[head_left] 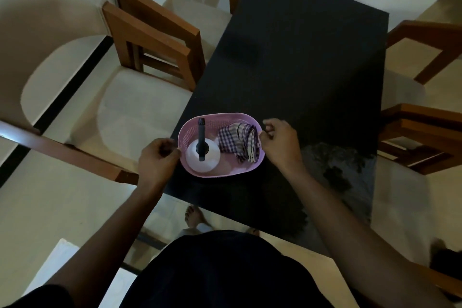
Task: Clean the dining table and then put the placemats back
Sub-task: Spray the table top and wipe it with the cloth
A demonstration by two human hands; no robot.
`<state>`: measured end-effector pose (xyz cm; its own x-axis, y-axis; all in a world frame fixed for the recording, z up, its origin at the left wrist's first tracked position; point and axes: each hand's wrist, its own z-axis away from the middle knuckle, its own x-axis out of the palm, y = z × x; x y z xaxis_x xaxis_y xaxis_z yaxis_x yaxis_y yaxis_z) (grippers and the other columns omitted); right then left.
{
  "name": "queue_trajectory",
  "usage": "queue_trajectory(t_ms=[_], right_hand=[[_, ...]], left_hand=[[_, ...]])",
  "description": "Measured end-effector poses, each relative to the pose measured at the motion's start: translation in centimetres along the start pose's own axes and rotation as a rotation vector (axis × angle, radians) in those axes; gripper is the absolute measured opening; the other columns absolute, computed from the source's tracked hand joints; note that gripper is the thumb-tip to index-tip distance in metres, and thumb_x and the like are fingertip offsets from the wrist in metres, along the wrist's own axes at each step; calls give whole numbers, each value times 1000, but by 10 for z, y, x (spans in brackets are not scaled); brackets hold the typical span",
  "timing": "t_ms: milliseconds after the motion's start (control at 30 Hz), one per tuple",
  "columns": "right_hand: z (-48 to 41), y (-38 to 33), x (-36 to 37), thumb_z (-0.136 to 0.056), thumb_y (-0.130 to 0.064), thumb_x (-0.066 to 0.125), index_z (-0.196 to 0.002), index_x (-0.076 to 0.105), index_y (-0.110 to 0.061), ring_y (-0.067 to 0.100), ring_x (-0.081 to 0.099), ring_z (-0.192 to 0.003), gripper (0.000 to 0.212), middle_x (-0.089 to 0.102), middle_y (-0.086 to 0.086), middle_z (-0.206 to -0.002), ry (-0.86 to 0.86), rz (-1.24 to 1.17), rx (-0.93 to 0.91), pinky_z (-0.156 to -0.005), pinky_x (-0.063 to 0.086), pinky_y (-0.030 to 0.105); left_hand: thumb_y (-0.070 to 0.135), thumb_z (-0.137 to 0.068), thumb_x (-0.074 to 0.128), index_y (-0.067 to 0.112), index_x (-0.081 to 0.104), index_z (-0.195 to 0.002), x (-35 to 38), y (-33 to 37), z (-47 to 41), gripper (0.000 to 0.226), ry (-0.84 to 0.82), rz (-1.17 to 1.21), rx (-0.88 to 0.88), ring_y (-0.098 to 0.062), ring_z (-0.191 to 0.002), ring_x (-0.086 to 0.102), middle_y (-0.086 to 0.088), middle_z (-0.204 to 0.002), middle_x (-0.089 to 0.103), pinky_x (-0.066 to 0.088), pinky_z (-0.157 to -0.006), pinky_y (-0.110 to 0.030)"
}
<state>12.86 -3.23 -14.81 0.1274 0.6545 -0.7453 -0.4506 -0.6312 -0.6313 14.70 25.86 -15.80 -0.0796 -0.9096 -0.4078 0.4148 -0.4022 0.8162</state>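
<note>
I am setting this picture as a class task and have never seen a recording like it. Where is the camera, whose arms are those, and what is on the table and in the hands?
There is no machine here. A person wears a wide-angle camera on the head, so the one picture looks forward and down over their own body and arms. That lens also bends straight edges a little.

The person stands at the near end of a dark dining table. The left hand and the right hand each grip one end of a pink basket at the table's near end. Whether it rests on the top or is just above it, I cannot tell.

Inside the basket stand a white spray bottle with a black nozzle and, beside it, a folded checked cloth. Wooden chairs with pale seats stand along both sides.
</note>
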Motion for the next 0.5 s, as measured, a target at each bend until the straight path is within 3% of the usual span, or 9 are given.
queue_trajectory(t_ms=[67, 167, 300, 400, 500], right_hand=[[1, -13, 2, -100, -19, 67, -138, 61, -20, 7, 60, -107, 38, 57, -4, -125, 16, 134, -182, -92, 56, 28], [0, -39, 15, -98, -22, 67, -132, 61, -20, 14, 59, -109, 34, 59, 0, -124, -135, 412, -324, -91, 57, 34], [-6, -55, 41, -94, -19, 73, -138, 56, -13, 28, 59, -124, 48, 56, 12, -138, -269, 700, -328, -99, 56, 42], [-11, -50, 56, -93, -18, 75, -140, 53, -11, 29, 61, -123, 53, 56, 14, -137, -273, 705, -269, -101, 56, 42], [-12, -41, 65, -97, -17, 68, -134, 58, -11, 26, 62, -120, 39, 60, 11, -130, -243, 616, -224, -99, 55, 39]], left_hand=[[22, -85, 85, 23, 49, -150, -2, 5, -2, 74, -33, -203, 145, -25, -129, 57, -7, -147, 56, 51, -107, -47], [41, -71, 88, 32, 23, -164, -1, 16, -11, 114, -172, -468, 452, -32, -157, 21, -6, -171, 22, 25, -122, -57], [57, -74, 87, 37, 18, -166, 18, 17, -24, 117, -324, -628, 533, -28, -163, -4, 1, -177, 3, 3, -126, -66], [62, -83, 79, 29, 32, -163, 30, 16, -31, 98, -273, -578, 545, -25, -163, 2, 0, -176, 14, 7, -128, -65], [68, -87, 70, 26, 42, -158, 33, 13, -32, 87, -227, -537, 565, -25, -163, 7, 0, -173, 24, 10, -127, -67]])
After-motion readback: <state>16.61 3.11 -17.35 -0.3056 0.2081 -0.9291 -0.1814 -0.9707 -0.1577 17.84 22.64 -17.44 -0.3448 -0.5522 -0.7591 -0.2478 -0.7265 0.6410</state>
